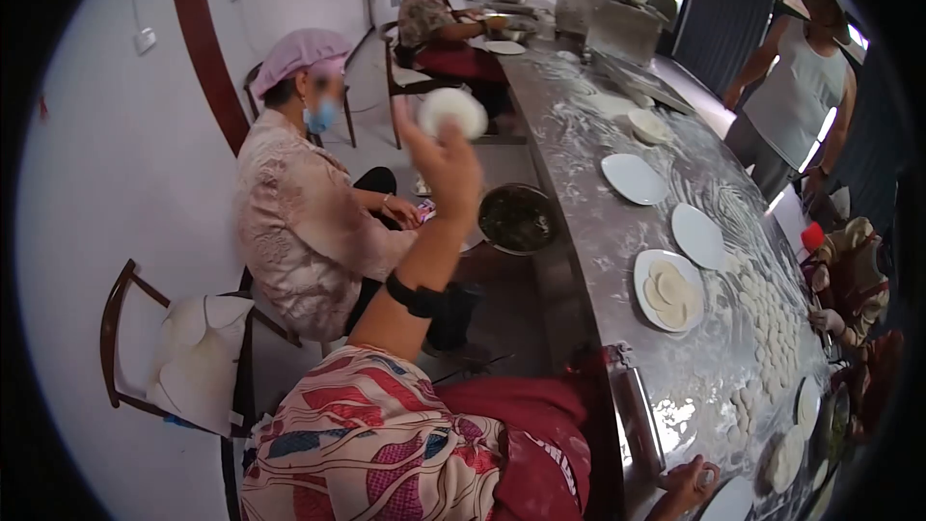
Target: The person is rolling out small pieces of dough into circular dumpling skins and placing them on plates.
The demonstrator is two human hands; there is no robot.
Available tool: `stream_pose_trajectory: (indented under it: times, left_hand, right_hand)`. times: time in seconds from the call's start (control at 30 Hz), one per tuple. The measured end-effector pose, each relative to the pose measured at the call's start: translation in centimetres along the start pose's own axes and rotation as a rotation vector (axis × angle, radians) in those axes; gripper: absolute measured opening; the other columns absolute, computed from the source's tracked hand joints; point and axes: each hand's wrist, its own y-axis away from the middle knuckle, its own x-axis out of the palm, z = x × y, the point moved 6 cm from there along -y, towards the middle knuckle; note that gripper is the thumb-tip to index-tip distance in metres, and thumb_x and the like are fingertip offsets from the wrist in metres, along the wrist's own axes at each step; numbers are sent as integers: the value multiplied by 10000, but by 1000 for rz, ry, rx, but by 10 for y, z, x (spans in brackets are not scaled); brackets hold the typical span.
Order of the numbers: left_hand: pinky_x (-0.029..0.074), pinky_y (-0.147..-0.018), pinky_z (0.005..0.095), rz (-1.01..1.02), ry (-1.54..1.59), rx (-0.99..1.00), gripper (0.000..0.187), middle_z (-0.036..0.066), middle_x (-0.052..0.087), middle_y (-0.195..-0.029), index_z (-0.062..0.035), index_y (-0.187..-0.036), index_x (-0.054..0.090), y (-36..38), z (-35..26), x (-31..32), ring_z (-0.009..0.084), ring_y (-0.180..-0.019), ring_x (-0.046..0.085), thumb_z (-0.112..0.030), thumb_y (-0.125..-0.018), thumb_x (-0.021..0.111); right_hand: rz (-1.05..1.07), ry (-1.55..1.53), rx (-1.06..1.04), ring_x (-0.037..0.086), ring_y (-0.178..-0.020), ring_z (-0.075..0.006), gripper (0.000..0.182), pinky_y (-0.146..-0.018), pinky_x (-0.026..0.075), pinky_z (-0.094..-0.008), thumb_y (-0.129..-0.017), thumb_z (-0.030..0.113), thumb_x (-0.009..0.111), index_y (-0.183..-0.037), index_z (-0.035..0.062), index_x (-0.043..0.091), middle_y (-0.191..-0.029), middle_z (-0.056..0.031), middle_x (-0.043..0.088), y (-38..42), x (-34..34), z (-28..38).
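My left hand [446, 159] is raised at the middle of the view, above the gap between the seated person and the table. It grips a round white piece of dough [453, 114], blurred, its thickness hard to judge. A black band [415, 297] circles that forearm. Low at the right, my right hand [687, 484] rests at the table's near edge with curled fingers; whatever they hold is not clear. Beside it lies a shiny metal roller [639, 415]. A white plate [728, 502] is just right of that hand, partly cut off by the frame.
A floury metal table [579, 135] carries plates, including one with flat dough rounds [670, 294], and many small dough pieces [772, 338]. A person in a pink cap [299, 58] sits close on the left, near a dark basin [516, 219]. Others work around the table. A chair [125, 347] stands lower left.
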Motion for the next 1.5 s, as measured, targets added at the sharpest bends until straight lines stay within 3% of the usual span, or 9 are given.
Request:
stream_pose_trajectory:
  times: [0.07,0.17,0.47,0.57,0.67,0.73,0.93,1.17,1.5]
  left_hand:
    - [259,-1058,357,-104,79,-135,549,231,330,-1365,72,-1343,257,-21,29,-16,292,-1272,343,-132,-895,501]
    - [305,-1037,361,-87,-213,174,562,214,342,-1348,58,-1351,255,-40,44,-28,275,-1224,399,-144,-902,526]
    - [414,-929,327,329,518,655,452,181,460,-1260,40,-1311,346,21,-172,98,235,-1072,511,-161,-936,499]
    - [438,-876,345,11,542,476,390,154,514,-1144,42,-1240,409,7,-204,103,226,-976,533,-172,-931,513]
    - [397,-924,364,750,564,582,201,115,562,-1049,-26,-1091,493,119,-179,147,207,-971,538,-107,-909,514]
    - [441,-890,355,1439,1241,-228,251,93,568,-1053,-10,-1127,519,220,-181,149,201,-981,557,-16,-879,480]
    - [460,-617,252,2285,768,-361,206,45,600,-814,-14,-1048,566,406,-155,107,90,-723,547,-114,-871,529]
    - [467,-785,402,2392,578,88,294,203,633,-930,-5,-1019,590,479,-151,99,328,-897,615,-176,-780,601]
    - [463,-766,413,2329,417,378,263,182,638,-919,-59,-973,623,469,-162,112,348,-889,604,-185,-743,609]
  right_hand:
    - [166,182,62,592,-593,-141,141,-506,483,-246,-853,111,626,-911,44,516,-656,-111,589,26,22,62]
    - [-97,-63,68,406,-424,-90,159,-366,304,-225,-842,90,620,-936,97,492,-538,-12,466,11,10,16]
    - [85,23,-44,511,-418,-119,151,-357,367,-233,-814,12,594,-785,48,450,-522,-67,523,32,24,57]
    - [103,42,-76,513,-411,-132,167,-364,392,-260,-815,26,603,-768,54,446,-516,-66,517,35,21,60]
    - [42,28,-37,519,-404,-128,166,-345,390,-260,-802,8,613,-767,49,456,-522,-62,519,26,14,37]
    - [39,-8,-41,528,-407,-123,171,-334,391,-256,-791,-11,620,-769,51,462,-532,-58,526,24,14,33]
    - [29,-65,16,522,-440,-95,181,-385,411,-241,-781,-1,649,-747,46,478,-535,-25,522,34,16,45]
    - [-1,-13,-15,516,-443,-90,191,-393,414,-244,-777,5,662,-747,52,479,-541,-25,533,38,15,46]
    - [-2,34,-6,524,-464,-83,191,-407,408,-233,-781,15,663,-757,53,477,-551,-27,543,38,16,49]
